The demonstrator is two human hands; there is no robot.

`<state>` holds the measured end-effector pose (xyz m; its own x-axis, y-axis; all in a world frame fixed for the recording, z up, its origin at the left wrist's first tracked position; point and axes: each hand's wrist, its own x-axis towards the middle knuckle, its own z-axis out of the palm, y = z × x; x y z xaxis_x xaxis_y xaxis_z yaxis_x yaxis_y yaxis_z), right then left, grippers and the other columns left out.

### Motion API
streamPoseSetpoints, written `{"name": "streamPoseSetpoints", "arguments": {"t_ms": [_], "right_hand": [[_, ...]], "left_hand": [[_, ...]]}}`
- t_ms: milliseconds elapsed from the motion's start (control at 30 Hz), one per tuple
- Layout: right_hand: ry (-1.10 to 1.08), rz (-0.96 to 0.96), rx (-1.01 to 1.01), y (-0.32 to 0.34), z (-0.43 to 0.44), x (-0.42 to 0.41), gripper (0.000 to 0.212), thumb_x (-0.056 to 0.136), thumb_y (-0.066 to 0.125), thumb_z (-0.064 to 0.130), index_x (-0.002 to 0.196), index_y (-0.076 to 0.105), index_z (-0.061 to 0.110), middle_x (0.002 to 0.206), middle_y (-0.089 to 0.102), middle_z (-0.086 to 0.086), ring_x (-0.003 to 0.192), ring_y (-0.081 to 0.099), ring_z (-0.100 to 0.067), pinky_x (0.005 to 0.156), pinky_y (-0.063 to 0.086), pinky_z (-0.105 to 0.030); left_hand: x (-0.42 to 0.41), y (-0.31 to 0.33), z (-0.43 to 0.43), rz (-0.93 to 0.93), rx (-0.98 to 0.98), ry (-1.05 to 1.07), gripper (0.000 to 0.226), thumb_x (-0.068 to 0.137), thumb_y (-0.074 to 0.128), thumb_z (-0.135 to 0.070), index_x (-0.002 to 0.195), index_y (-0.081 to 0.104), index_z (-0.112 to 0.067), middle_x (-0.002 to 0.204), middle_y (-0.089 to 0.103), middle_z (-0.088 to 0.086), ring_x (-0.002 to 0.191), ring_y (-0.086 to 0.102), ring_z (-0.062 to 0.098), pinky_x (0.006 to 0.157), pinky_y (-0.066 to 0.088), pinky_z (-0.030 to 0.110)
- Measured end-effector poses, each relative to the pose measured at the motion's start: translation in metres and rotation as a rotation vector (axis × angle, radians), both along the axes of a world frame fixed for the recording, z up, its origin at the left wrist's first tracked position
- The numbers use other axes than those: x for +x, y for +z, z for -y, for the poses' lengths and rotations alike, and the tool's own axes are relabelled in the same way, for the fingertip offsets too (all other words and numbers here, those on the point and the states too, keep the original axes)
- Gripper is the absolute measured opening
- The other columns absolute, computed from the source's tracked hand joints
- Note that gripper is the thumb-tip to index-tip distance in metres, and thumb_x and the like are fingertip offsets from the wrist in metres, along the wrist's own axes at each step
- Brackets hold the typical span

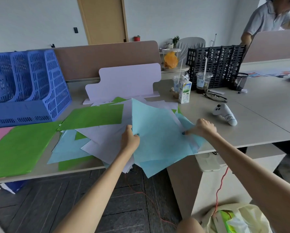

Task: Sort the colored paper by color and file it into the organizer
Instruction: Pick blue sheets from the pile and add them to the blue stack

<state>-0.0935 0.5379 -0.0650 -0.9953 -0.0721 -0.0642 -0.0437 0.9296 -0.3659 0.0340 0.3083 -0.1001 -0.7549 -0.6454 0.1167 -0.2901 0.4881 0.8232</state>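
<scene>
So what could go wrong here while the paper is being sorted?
1. The light blue paper sheets held by the left hand and right hand hang past the edge of the beige desk; loose ones could slide to the floor.
2. White paper sheets lie between blue ones, so colours might get filed mixed.
3. The small white milk carton stands close to the pile; a swinging sheet could tip it.
</scene>
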Motion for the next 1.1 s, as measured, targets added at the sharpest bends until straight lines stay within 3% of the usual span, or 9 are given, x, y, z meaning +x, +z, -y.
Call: {"name": "streamPoseSetpoints", "arguments": {"t_ms": [133, 233, 367, 433, 533, 667, 767, 867, 1100], "right_hand": [[-0.055, 0.082, -0.336, 0.0, -0.003, -0.009, 0.039, 0.066, 0.08, 0.028, 0.093, 0.063, 0.006, 0.097, 0.061, -0.012, 0.088, 0.059, -0.028, 0.068, 0.043, -0.028], [-0.082, -0.022, -0.486, 0.002, -0.006, -0.011, 0.016, 0.07, 0.073, 0.018, 0.08, 0.063, 0.011, 0.087, 0.06, -0.01, 0.079, 0.057, -0.026, 0.065, 0.041, -0.027], [-0.163, -0.215, -0.849, 0.01, -0.006, -0.011, 0.022, 0.072, 0.076, 0.027, 0.088, 0.069, 0.013, 0.088, 0.064, -0.009, 0.088, 0.06, -0.028, 0.072, 0.048, -0.031], [-0.215, -0.112, -1.134, 0.013, -0.003, -0.005, 0.03, 0.074, 0.074, 0.041, 0.08, 0.06, 0.015, 0.081, 0.058, -0.009, 0.074, 0.055, -0.027, 0.061, 0.045, -0.029], [-0.181, 0.207, -1.436, 0.009, -0.001, 0.01, 0.049, 0.087, 0.057, 0.053, 0.105, 0.053, 0.008, 0.089, 0.063, -0.01, 0.075, 0.062, -0.023, 0.057, 0.048, -0.029], [-0.104, 0.274, -1.294, -0.014, -0.006, 0.022, 0.069, 0.072, 0.066, 0.064, 0.116, 0.051, 0.013, 0.107, 0.063, -0.005, 0.097, 0.061, -0.021, 0.084, 0.047, -0.034], [-0.017, 0.212, -1.247, -0.025, -0.004, 0.035, 0.051, 0.076, 0.072, 0.04, 0.117, 0.055, 0.014, 0.107, 0.065, -0.002, 0.095, 0.062, -0.017, 0.073, 0.047, -0.03], [-0.004, 0.021, -1.044, -0.025, 0.0, 0.044, 0.015, 0.084, 0.049, 0.004, 0.093, 0.06, 0.004, 0.09, 0.062, -0.009, 0.082, 0.056, -0.023, 0.062, 0.039, -0.027], [0.082, -0.44, -0.726, 0.028, 0.01, 0.065, 0.02, 0.084, 0.033, -0.006, 0.073, 0.038, 0.01, 0.067, 0.05, -0.011, 0.07, 0.04, -0.032, 0.051, 0.024, -0.037]], "left_hand": [[-0.002, -0.004, 0.0, -0.001, 0.013, 0.016, 0.019, 0.088, 0.051, -0.003, 0.104, 0.048, -0.013, 0.096, 0.058, 0.003, 0.08, 0.054, 0.023, 0.061, 0.037, 0.027], [0.0, -0.005, 0.001, -0.03, 0.034, 0.02, 0.018, 0.088, 0.051, -0.003, 0.101, 0.048, -0.014, 0.095, 0.057, 0.0, 0.081, 0.054, 0.021, 0.06, 0.037, 0.025], [0.004, -0.006, 0.003, -0.091, 0.044, 0.038, 0.016, 0.088, 0.05, 0.001, 0.102, 0.051, -0.007, 0.088, 0.055, -0.001, 0.077, 0.051, 0.02, 0.053, 0.035, 0.022], [0.006, -0.007, 0.005, -0.096, 0.053, 0.057, 0.015, 0.088, 0.051, 0.001, 0.101, 0.051, -0.006, 0.089, 0.057, 0.0, 0.077, 0.051, 0.02, 0.053, 0.035, 0.022], [0.006, -0.007, 0.005, -0.097, 0.073, 0.055, 0.018, 0.089, 0.05, 0.0, 0.104, 0.052, -0.011, 0.096, 0.058, 0.001, 0.079, 0.053, 0.018, 0.051, 0.035, 0.019], [0.009, -0.005, 0.002, -0.112, 0.079, 0.04, 0.017, 0.09, 0.048, 0.001, 0.102, 0.051, -0.011, 0.094, 0.058, -0.001, 0.07, 0.05, 0.008, 0.05, 0.035, 0.018], [0.011, -0.005, 0.003, -0.15, 0.122, 0.025, 0.017, 0.089, 0.047, 0.002, 0.099, 0.052, -0.012, 0.093, 0.061, 0.001, 0.075, 0.056, 0.016, 0.056, 0.039, 0.024], [0.011, -0.004, 0.005, -0.203, 0.17, 0.0, 0.021, 0.089, 0.045, 0.005, 0.101, 0.054, -0.01, 0.099, 0.064, 0.006, 0.085, 0.059, 0.023, 0.063, 0.041, 0.027], [0.019, 0.01, 0.02, -0.239, 0.196, -0.035, 0.044, 0.091, 0.04, 0.0, 0.132, 0.046, -0.013, 0.136, 0.052, 0.004, 0.125, 0.049, 0.023, 0.107, 0.039, 0.047]]}}
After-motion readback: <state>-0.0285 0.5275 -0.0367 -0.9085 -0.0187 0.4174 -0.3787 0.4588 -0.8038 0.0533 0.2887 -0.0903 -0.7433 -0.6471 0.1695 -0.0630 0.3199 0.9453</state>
